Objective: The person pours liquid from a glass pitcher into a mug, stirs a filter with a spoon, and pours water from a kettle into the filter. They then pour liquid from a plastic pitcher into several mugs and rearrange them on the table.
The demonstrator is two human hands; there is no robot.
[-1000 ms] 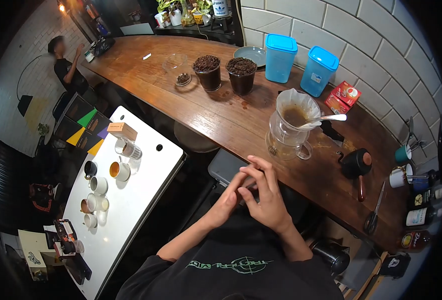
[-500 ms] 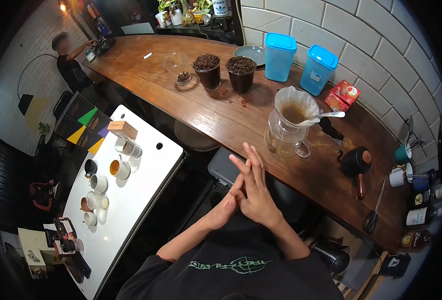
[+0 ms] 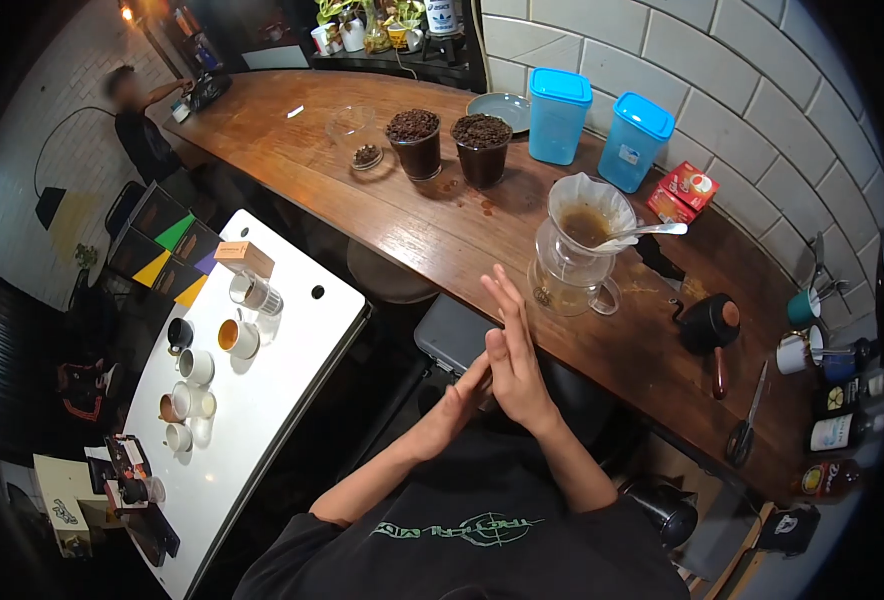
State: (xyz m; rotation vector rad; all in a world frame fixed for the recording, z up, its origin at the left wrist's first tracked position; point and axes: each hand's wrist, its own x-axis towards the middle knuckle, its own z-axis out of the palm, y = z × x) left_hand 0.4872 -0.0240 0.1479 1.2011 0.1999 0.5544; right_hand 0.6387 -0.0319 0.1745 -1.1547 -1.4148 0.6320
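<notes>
My left hand (image 3: 449,408) and my right hand (image 3: 518,375) meet palm to palm in front of my chest, fingers stretched out. No object shows in either; the space between the palms is hidden. Just beyond them, on the wooden counter, stands a glass coffee server (image 3: 554,288). On top of it rests a dripper with a paper filter (image 3: 617,203) holding wet brown coffee, and a spoon (image 3: 652,231) lies across its rim. Right of it is a black gooseneck kettle (image 3: 704,325) with a wooden handle.
Two cups of dark grounds (image 3: 414,150), blue-lidded canisters (image 3: 562,115) and a red box (image 3: 684,192) stand along the wooden counter (image 3: 292,150). Scissors (image 3: 747,425) lie at right. A white table (image 3: 292,350) at left bears several mugs (image 3: 238,340). Another person (image 3: 142,130) stands far left.
My hands have slid against each other; the right hand's fingers are now closer together and its thumb stands up. The left fingers sit lower behind it. The counter items have not moved.
</notes>
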